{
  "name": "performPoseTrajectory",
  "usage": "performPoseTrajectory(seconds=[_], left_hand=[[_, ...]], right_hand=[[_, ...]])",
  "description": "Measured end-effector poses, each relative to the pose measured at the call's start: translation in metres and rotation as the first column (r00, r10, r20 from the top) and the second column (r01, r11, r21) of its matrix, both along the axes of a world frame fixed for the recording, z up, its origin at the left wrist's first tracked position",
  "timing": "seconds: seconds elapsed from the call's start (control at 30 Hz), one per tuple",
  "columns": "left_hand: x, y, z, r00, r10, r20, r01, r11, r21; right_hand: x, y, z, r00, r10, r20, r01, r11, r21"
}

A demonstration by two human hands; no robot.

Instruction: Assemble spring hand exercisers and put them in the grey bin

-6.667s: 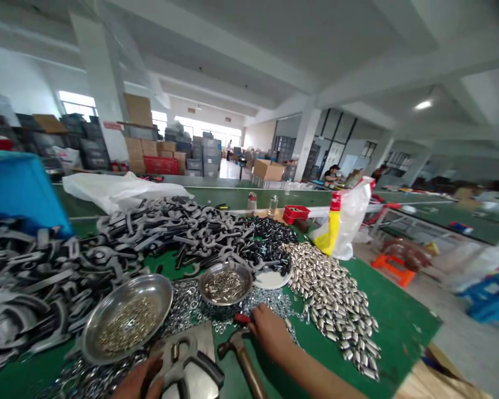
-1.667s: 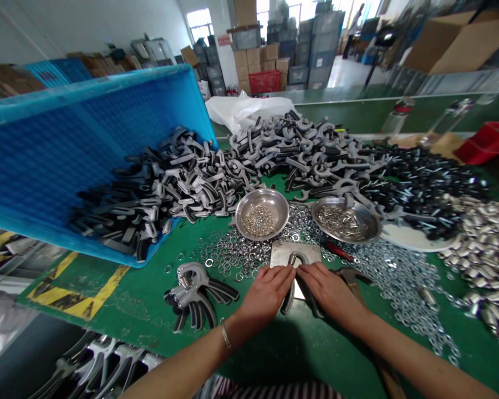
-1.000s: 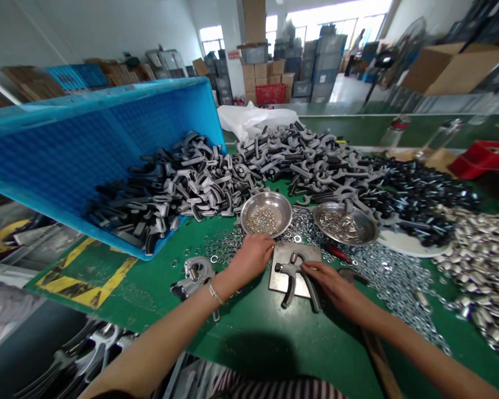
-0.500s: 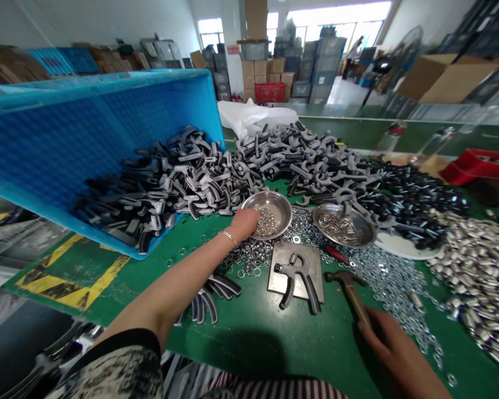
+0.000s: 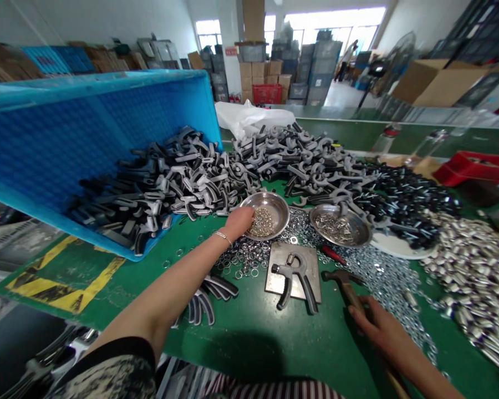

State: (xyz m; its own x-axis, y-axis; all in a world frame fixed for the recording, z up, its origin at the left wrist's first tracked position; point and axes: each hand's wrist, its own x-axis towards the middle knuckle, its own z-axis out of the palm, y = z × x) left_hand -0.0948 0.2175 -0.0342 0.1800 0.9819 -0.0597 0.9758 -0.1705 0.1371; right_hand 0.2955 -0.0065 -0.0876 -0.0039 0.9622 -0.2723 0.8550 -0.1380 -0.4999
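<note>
Left hand [image 5: 239, 221] moved to bowl [image 5: 278, 208], right hand [image 5: 376, 324] to hammer [image 5: 351, 293].

My left hand [image 5: 239, 223] was in a bowl [image 5: 281, 209] of small metal parts [image 5: 263, 223], my right hand [image 5: 376, 322] held a hammer [image 5: 348, 291], and between them a handgrip [image 5: 294, 270] lay on a square plate [image 5: 314, 259]

no legible txt, red sign [image 5: 230, 51] blurry

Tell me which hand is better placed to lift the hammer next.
Right, most likely: the right hand is on the hammer, while the left hand is away from it, at the left metal bowl of small parts.
</note>
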Motion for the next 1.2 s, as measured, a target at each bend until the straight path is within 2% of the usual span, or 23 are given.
performPoseTrajectory(seconds=[0.07,0.13,0.17,0.23,0.33,0.43,0.5,0.6,0.67,0.7,0.73,0.77,0.83,0.9,1.0,1.07,1.2], left_hand=[[-0.001,-0.001,-0.001,1.0,0.001,0.012,-0.001,1.0,0.002],[-0.002,-0.001,-0.001,1.0,0.004,0.022,-0.004,1.0,-0.001],[-0.002,0.0,0.0,1.0,0.006,0.027,-0.006,1.0,0.0],[0.001,0.002,0.004,0.999,0.009,0.035,-0.009,1.0,0.01],[0.008,-0.007,0.019,0.999,0.021,0.045,-0.024,0.998,0.061],[0.019,-0.045,0.032,0.997,-0.012,0.079,0.002,0.992,0.129],[0.03,-0.086,0.032,0.97,-0.147,0.194,0.117,0.98,0.16],[0.045,-0.149,0.017,0.838,-0.396,0.376,0.353,0.918,0.18],[0.052,-0.176,0.002,0.788,-0.459,0.41,0.414,0.888,0.199],[0.055,-0.183,-0.004,0.783,-0.467,0.41,0.419,0.884,0.206],[0.057,-0.187,-0.01,0.786,-0.468,0.404,0.416,0.884,0.214],[0.059,-0.188,-0.015,0.792,-0.468,0.393,0.412,0.884,0.222],[0.064,-0.183,-0.021,0.804,-0.476,0.357,0.413,0.878,0.241],[0.069,-0.176,-0.022,0.808,-0.502,0.309,0.437,0.862,0.258],[0.074,-0.17,-0.022,0.814,-0.527,0.244,0.469,0.844,0.26],[0.076,-0.17,-0.024,0.822,-0.522,0.229,0.467,0.847,0.252],[0.077,-0.172,-0.028,0.827,-0.485,0.284,0.426,0.871,0.244]], right_hand=[[-0.002,0.003,0.006,0.992,0.051,0.115,-0.069,0.985,0.159],[-0.008,0.014,0.014,0.964,0.099,0.246,-0.18,0.925,0.335],[-0.012,0.024,0.018,0.945,0.11,0.309,-0.227,0.9,0.372],[-0.021,0.051,0.025,0.901,0.108,0.42,-0.27,0.898,0.347],[-0.028,0.091,0.029,0.843,0.07,0.534,-0.256,0.924,0.283],[-0.024,0.108,0.03,0.832,0.124,0.54,-0.296,0.924,0.243],[-0.017,0.105,0.033,0.834,0.178,0.522,-0.335,0.915,0.224],[-0.014,0.088,0.046,0.915,0.154,0.373,-0.274,0.917,0.291],[-0.023,0.078,0.057,0.985,0.142,0.099,-0.166,0.938,0.304],[-0.032,0.075,0.062,0.986,0.14,-0.089,-0.112,0.958,0.266],[-0.042,0.074,0.065,0.95,0.124,-0.287,-0.067,0.977,0.203],[-0.053,0.073,0.066,0.88,0.089,-0.467,-0.03,0.991,0.131],[-0.074,0.075,0.063,0.707,-0.015,-0.707,0.036,0.999,0.014],[-0.092,0.079,0.054,0.583,-0.088,-0.808,0.106,0.994,-0.031],[-0.109,0.083,0.04,0.503,-0.119,-0.856,0.211,0.977,-0.012],[-0.114,0.083,0.033,0.508,-0.099,-0.855,0.244,0.969,0.033],[-0.116,0.082,0.026,0.601,-0.049,-0.797,0.217,0.97,0.105]])
